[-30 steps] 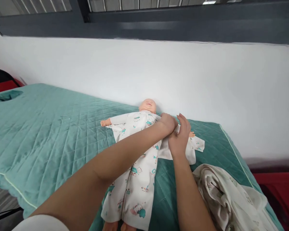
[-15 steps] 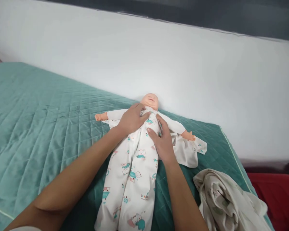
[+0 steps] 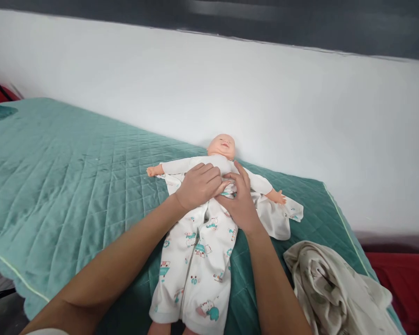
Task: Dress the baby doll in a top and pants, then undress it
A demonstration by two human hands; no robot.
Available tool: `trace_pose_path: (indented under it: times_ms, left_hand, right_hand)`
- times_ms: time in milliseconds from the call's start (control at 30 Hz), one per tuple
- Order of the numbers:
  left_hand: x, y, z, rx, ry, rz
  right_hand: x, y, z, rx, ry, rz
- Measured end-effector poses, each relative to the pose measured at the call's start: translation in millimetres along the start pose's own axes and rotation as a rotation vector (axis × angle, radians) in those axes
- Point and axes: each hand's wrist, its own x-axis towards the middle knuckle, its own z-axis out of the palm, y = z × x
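A doll in a white top lies on its back on a green quilted cover, head near the wall. Both hands meet over the waist of its printed trousers: the left hand is curled, its grip hidden, so I cannot tell what it clamps; the right hand has thumb and forefinger apart over the cloth. Tiny letter-like marks beside the animal prints are unreadable.
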Motion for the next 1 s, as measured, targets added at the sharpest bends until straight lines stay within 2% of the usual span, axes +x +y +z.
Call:
trace_pose_path:
  times_ms: [300,467,767,1000]
  left_hand:
    - [-23,5,-16.3,-0.030,-0.078,-0.171]
    - [-39,8,-27.2,-0.068,-0.194,-0.325]
    - [-67,3,-44.1,-0.129,-0.325,-0.526]
    - [-88,13,-63.2,-0.149,-0.306,-0.586]
  right_hand:
    - [0,-4,-2,-0.161,-0.080,-0.194]
    - [-3,-7,-1,-0.237,-0.087,-0.268]
    - [-3,-1,-4,-0.273,-0.065,-0.271]
    - [-5,3,-7,-0.259,-0.053,-0.260]
